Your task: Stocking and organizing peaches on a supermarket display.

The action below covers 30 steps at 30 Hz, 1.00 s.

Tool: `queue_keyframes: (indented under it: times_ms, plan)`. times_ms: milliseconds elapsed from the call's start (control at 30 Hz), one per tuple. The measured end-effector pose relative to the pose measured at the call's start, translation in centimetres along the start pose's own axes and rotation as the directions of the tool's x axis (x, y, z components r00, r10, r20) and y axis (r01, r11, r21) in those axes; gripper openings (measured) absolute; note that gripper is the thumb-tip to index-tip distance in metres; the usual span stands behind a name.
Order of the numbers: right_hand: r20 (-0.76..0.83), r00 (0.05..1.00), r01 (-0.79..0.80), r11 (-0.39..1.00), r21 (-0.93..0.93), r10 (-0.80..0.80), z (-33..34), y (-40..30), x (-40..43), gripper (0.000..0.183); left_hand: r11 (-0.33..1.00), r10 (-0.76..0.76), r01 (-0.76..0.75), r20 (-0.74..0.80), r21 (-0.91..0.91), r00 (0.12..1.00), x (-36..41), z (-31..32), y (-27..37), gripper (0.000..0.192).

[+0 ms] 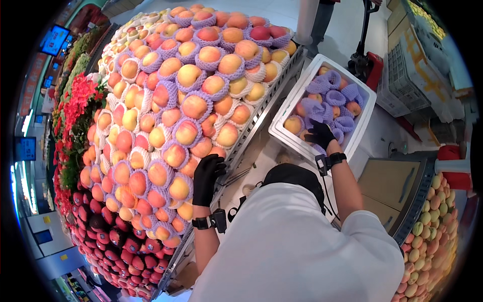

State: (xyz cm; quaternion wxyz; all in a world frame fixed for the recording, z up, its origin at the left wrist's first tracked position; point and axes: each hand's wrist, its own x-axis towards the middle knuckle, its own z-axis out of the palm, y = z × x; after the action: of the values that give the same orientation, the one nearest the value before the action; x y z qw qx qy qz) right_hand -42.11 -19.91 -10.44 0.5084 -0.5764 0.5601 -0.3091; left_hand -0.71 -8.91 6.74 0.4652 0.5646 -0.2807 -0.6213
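Observation:
My right hand, in a black glove, reaches into a white foam box. Its fingers are spread over apples and loose purple foam nets; no item is plainly held in it. A yellow-red apple lies in the box to the left of that hand. My left hand, also black-gloved, is at the right edge of a large heaped apple display, against the lowest apples there. What its fingers touch underneath is hidden. Many display apples sit in purple or white foam nets.
A metal slotted rail borders the display. Beyond the box stand a red pallet jack and a person's leg near a white column. Stacked crates are at right, above a second fruit display. Dark red apples fill the near left.

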Motion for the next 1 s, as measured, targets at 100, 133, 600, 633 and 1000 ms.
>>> queue_keyframes:
  times_ms: [100, 133, 600, 633, 1000]
  plan:
    - [0.116, 0.844, -0.475, 0.628, 0.617, 0.524, 0.3, 2.0, 0.1, 0.044, 0.999, 0.006, -0.006, -0.008, -0.032, 1.000, -0.5, -0.3, 0.5, 0.026]
    - [0.111, 0.849, -0.468, 0.640, 0.609, 0.516, 0.2, 2.5, -0.1, 0.043, 0.999, 0.001, 0.000, 0.008, -0.042, 1.000, -0.7, -0.6, 0.6, 0.025]
    - [0.052, 0.985, 0.172, 0.906, -0.387, -0.165, 3.6, -1.1, 2.7, 0.020, 0.973, 0.226, -0.229, -0.088, -0.029, 0.970, -5.2, -5.4, 0.6, 0.021]
    - [0.051, 0.997, 0.058, 0.984, -0.169, -0.050, 4.2, -1.4, 3.1, 0.020, 0.938, 0.328, -0.318, -0.060, 0.135, 0.943, -5.5, -6.1, 0.2, 0.021]
    - [0.237, 0.969, -0.067, 0.998, 0.012, 0.062, 9.6, -6.7, 4.5, 0.020, 0.928, 0.348, -0.371, -0.266, -0.039, 0.899, -9.9, -10.7, 0.4, 0.034]
